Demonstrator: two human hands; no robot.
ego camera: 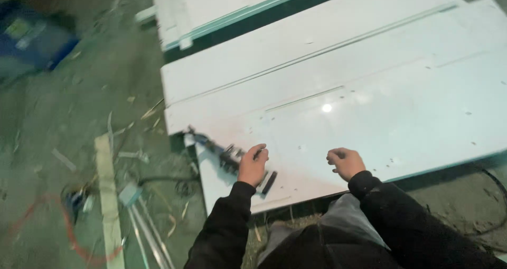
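Note:
A large white panel (369, 100) lies flat in front of me, with grooves and small holes across it. My left hand (253, 164) rests near its front left corner, fingers curled around a thin dark object that I cannot identify. Beside that hand lie a dark tool with a blue part (214, 147) and a short dark bar (269, 182). My right hand (346, 162) hovers over the panel's front edge, fingers loosely curled, with nothing visible in it. Both arms wear black sleeves.
A second white panel (211, 10) lies farther back. The dirty floor on the left holds a pale wooden strip (108, 195), metal rods (148, 232), a red cable (63, 232), scraps and a blue box (31, 39). A black cable (496, 205) runs at right.

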